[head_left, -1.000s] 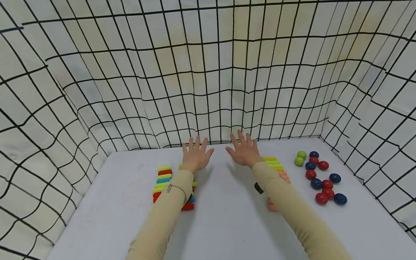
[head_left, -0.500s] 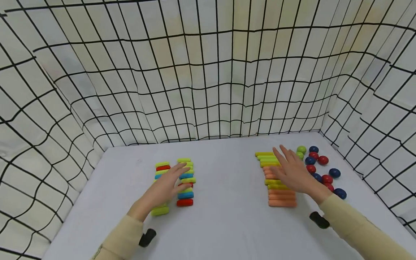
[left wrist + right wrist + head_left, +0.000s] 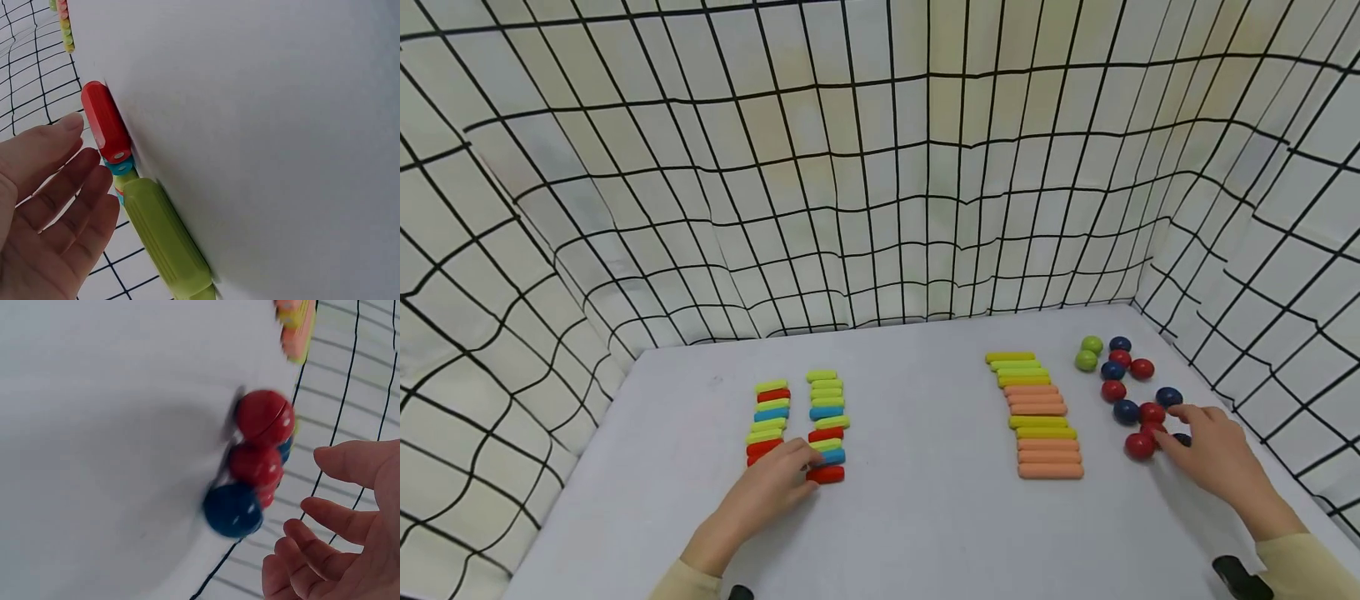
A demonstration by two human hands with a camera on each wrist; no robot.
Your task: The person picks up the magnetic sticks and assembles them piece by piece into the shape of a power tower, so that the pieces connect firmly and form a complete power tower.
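My left hand [image 3: 767, 487] is over the near end of two columns of short coloured sticks. Its fingertips are beside a red stick [image 3: 825, 474], and in the left wrist view the loosely bent fingers hold nothing. There, the ridged red stick [image 3: 107, 122] and a light green stick [image 3: 164, 234] lie close to the hand. My right hand [image 3: 1213, 454] is at the near end of a group of shiny balls, beside a red ball [image 3: 1140, 447] and partly covering a dark blue ball [image 3: 1182, 439]. The right wrist view shows a gap between its loosely bent fingers and the seamed red ball [image 3: 265, 417].
Yellow and orange sticks [image 3: 1049, 457] form a column right of centre. Two green balls [image 3: 1086, 361] sit at the far end of the ball group. Black netting [image 3: 880, 208] over white sheeting rises around the back and sides of the white table [image 3: 917, 517].
Both hands have come down from the table's far side, where they were spread. The left has moved to the near sticks, the right out to the near balls.
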